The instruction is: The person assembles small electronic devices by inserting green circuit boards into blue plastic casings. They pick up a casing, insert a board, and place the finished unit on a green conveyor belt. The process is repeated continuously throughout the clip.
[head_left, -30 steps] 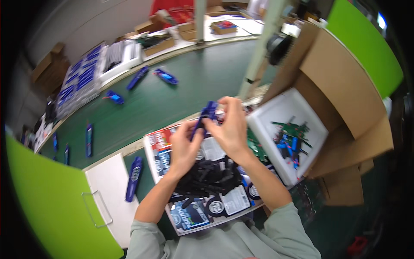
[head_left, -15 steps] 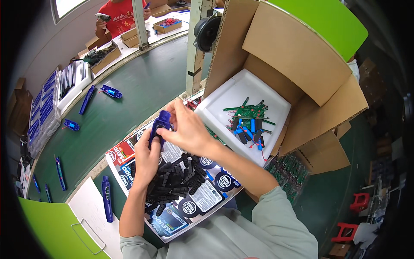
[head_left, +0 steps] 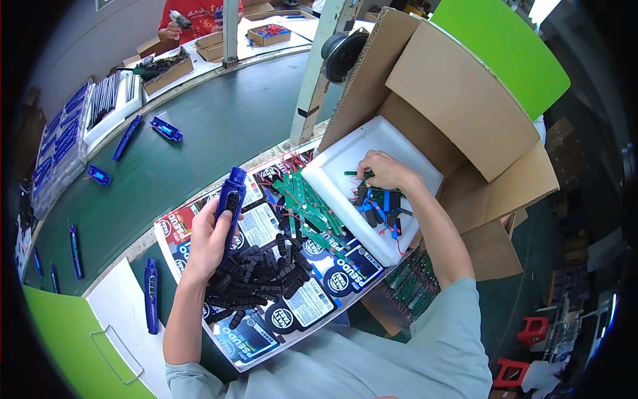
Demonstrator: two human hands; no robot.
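Note:
My left hand [head_left: 207,243] is wrapped round a long blue plastic casing [head_left: 236,178] and holds it tilted upright. A black ribbed insert [head_left: 232,201] sits in the casing, beside my thumb. Over a white foam tray [head_left: 330,174], my right hand [head_left: 385,171] reaches down with its fingers pinched at a narrow green circuit board [head_left: 350,173]. Blue and black wired parts [head_left: 380,207], probably batteries, lie just below that hand in the tray. Between my arms are a pile of black ribbed pieces [head_left: 259,272] and a spread of green circuit boards [head_left: 307,199], on a sticker-covered board [head_left: 249,332].
An open cardboard box [head_left: 458,100] stands behind the foam tray. Several blue casings [head_left: 151,296] lie to the left, some on the green conveyor belt [head_left: 199,120]. A metal post [head_left: 322,86] rises past the belt. Across it, a person in red [head_left: 193,20] holds a tool.
My right hand has left the blue casing and moved right into the foam tray. My left hand still holds the casing, its black insert now showing. The view has shifted slightly.

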